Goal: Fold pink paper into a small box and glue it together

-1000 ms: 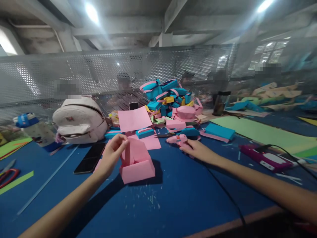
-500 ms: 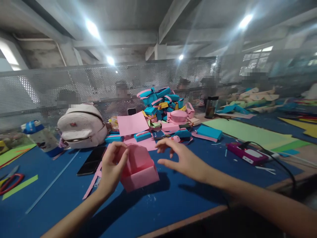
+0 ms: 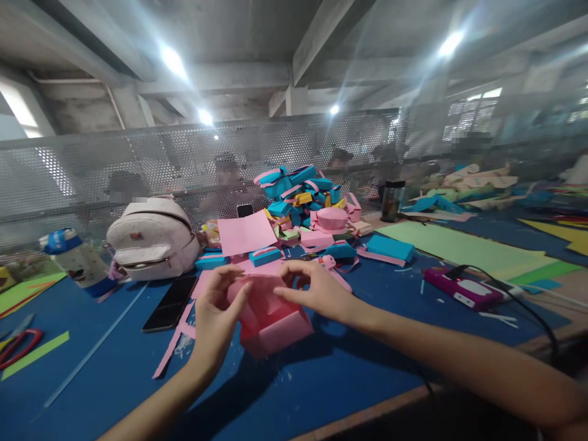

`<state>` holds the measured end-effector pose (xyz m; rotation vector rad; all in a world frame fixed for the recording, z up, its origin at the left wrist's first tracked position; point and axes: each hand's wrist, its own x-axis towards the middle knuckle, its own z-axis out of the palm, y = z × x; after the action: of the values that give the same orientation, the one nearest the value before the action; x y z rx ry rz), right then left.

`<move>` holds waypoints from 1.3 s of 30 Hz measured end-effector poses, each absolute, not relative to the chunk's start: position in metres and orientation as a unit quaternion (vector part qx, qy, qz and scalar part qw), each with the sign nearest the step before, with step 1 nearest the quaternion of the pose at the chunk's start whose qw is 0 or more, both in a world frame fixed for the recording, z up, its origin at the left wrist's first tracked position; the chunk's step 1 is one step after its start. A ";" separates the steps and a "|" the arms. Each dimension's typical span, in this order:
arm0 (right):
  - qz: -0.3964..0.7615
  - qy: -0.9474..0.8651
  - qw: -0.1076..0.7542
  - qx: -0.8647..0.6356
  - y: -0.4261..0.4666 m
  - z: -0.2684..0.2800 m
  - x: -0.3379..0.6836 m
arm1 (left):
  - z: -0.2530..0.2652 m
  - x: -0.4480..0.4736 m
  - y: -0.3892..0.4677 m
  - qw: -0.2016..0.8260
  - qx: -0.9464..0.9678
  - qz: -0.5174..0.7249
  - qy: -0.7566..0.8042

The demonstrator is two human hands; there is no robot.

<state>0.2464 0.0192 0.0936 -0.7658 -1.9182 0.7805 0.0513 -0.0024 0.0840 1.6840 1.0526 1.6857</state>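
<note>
A pink paper box (image 3: 278,334) with an upright back flap is between my hands, just over the blue tabletop. My left hand (image 3: 219,306) grips its left side, thumb inside and fingers behind the flap. At the flap's right upper edge, my right hand (image 3: 316,291) pinches the paper between thumb and fingers. Behind the box lie a flat pink sheet (image 3: 247,233) and a small blue paper box (image 3: 265,256). Pink paper strips (image 3: 172,349) rest to the left of my left hand.
A phone (image 3: 169,304), a white backpack (image 3: 154,239) and a bottle (image 3: 80,263) stand or lie at left, with red-handled scissors (image 3: 22,346). Paper boxes are heaped (image 3: 298,196) at the back. A purple power bank (image 3: 459,288) with a cable lies right, near green sheets (image 3: 454,245).
My right hand has moved left from beside the box and closed on the flap's edge. The box and my left hand have shifted slightly right.
</note>
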 end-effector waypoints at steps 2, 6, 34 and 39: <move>0.307 -0.782 0.447 -0.307 0.019 0.094 0.249 | 0.083 0.052 -0.001 0.290 0.613 0.617 0.399; 0.299 -0.778 0.458 -0.308 0.017 0.094 0.250 | 0.081 0.053 -0.001 0.330 0.588 0.616 0.408; 0.216 -0.778 0.519 -0.280 0.008 0.100 0.247 | 0.080 0.062 -0.003 0.316 0.620 0.591 0.407; 0.220 -0.778 0.517 -0.281 0.008 0.100 0.247 | 0.082 0.063 -0.004 0.320 0.624 0.595 0.392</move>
<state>0.2473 0.0079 0.0996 -0.6736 -1.8685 0.5283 0.0627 -0.0036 0.0823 1.6412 1.0310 1.5645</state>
